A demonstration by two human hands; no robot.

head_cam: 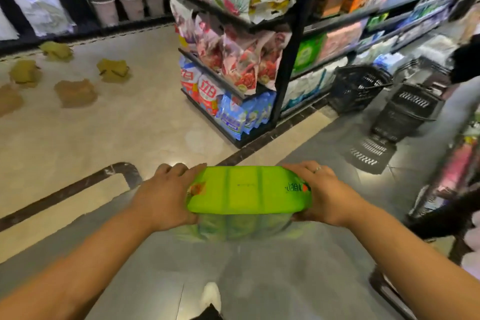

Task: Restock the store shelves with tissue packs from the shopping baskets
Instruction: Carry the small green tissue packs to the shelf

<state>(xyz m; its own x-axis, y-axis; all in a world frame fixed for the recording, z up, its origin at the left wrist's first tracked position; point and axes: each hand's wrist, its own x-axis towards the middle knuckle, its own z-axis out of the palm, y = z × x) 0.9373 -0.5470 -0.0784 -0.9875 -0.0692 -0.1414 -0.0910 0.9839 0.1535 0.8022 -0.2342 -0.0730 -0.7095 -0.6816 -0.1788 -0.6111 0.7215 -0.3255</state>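
A bright green tissue pack (246, 191) is held level in front of me, above the grey floor. My left hand (166, 195) grips its left end and my right hand (324, 195) grips its right end, fingers curled over the far edge. Two black shopping baskets (358, 87) (407, 112) stand on the floor at the right, beside the store shelves (337, 18) stocked with tissue and paper packs. What lies inside the baskets is hidden.
A shelf end (228, 80) with red, white and blue bags stands ahead. Flattened brown cardboard pieces (75, 92) lie on the beige floor at the left. Another person (465, 65) stands at the right edge. A second shelf (452, 171) runs along the right.
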